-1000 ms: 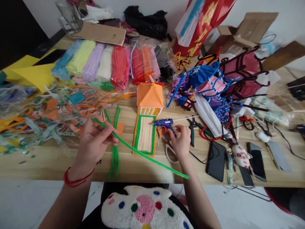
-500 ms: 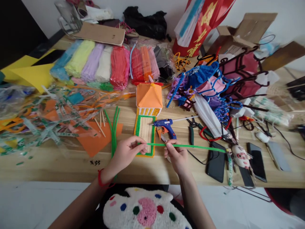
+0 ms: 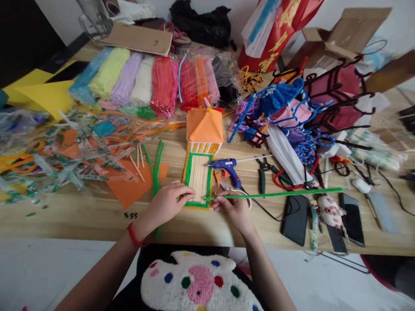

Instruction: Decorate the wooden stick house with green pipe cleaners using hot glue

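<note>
A green pipe cleaner (image 3: 279,194) is pinched near its left end in my right hand (image 3: 235,209). Its long part sticks out to the right over the phones, and its short end lies over the panel's lower edge. My left hand (image 3: 170,201) is at the panel's lower left corner, fingers bent with a small gap between thumb and forefinger, nothing visible in it. The flat panel of thin wooden sticks (image 3: 199,175) has a green and orange fuzzy border. It adjoins a small model house (image 3: 205,129) with an orange roof and striped walls.
Right of the panel lies a blue glue gun (image 3: 227,165), with pliers (image 3: 263,170) beyond it. Spare green pipe cleaners (image 3: 156,170) lie on the left, by orange sheet (image 3: 125,185) and plastic scraps. Bagged pipe cleaners (image 3: 142,86) line the back; a phone (image 3: 294,220) lies front right.
The green pipe cleaner has shifted right, its left end now clear of my left fingers. My right hand has moved slightly left, nearer the panel's lower right corner.
</note>
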